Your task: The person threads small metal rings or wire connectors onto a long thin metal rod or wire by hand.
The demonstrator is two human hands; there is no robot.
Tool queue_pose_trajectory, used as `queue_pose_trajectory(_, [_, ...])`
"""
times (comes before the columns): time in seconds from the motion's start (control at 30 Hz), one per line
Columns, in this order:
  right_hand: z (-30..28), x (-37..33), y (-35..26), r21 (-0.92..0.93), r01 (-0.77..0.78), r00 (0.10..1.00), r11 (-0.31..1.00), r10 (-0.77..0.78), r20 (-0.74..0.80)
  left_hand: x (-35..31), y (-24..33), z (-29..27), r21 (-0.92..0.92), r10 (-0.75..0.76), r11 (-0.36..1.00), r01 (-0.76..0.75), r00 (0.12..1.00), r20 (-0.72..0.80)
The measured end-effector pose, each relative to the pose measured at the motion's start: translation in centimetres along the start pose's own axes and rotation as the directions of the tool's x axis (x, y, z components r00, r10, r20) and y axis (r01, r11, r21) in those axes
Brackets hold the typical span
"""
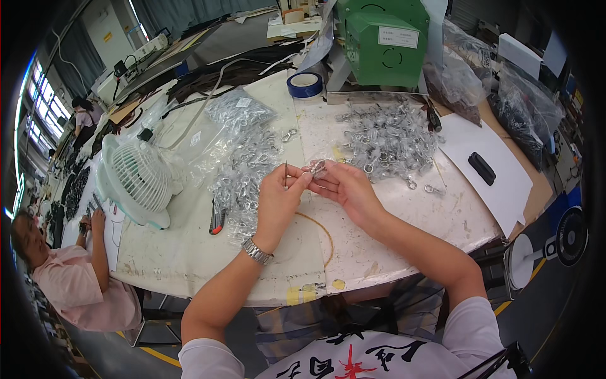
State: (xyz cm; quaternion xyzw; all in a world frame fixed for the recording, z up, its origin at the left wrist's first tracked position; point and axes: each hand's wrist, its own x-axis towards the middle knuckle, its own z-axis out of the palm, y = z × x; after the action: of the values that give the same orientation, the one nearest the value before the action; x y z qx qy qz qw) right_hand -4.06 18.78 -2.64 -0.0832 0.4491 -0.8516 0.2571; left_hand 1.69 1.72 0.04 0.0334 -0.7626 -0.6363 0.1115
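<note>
Over the middle of the table, both my hands come together at a small metal snap hook (317,168) with clear plastic wrap on it. My right hand (351,191) pinches the hook between thumb and fingers. My left hand (278,197) is closed, its thumb and fingertips against the near side of the hook. A thin pointed metal tool (286,174) stands up out of the left fingers; its exact kind is too small to tell. Left of my hands lies a heap of wrapped snap hooks (243,167), and to the right a second heap (385,136).
A red-and-black utility knife (217,218) lies by the left heap, near a mint fan (140,180). Blue tape (304,84) and a green machine (384,47) stand at the back. A black case (481,168) rests on white paper (495,189). A co-worker (88,278) sits at left.
</note>
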Motion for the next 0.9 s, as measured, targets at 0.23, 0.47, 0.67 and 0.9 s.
queue_pose_trajectory(0.23, [0.0, 0.0, 0.6, 0.012, -0.040, 0.996, 0.999, 0.039, 0.084, -0.4, 0.1, 0.1, -0.185, -0.084, 0.979, 0.090, 0.996, 0.040])
queue_pose_trajectory(0.47, [-0.6, 0.5, 0.4, 0.003, -0.030, 0.990, 1.000, 0.029, 0.136, 0.1, 0.5, -0.5, -0.210, -0.100, 0.968, 0.134, 0.981, 0.165])
queue_pose_trajectory(0.67, [0.2, 0.4, -0.2, -0.003, -0.024, 0.995, 1.000, 0.024, 0.100, 0.8, 0.6, -1.3, -0.128, -0.123, 0.979, 0.160, 0.959, 0.255])
queue_pose_trajectory(0.9, [0.2, -0.1, -0.8, -0.068, -0.030, 0.975, 0.997, 0.044, 0.217, 1.1, 0.7, -2.0, -0.210, -0.072, 0.972, 0.111, 0.980, 0.185])
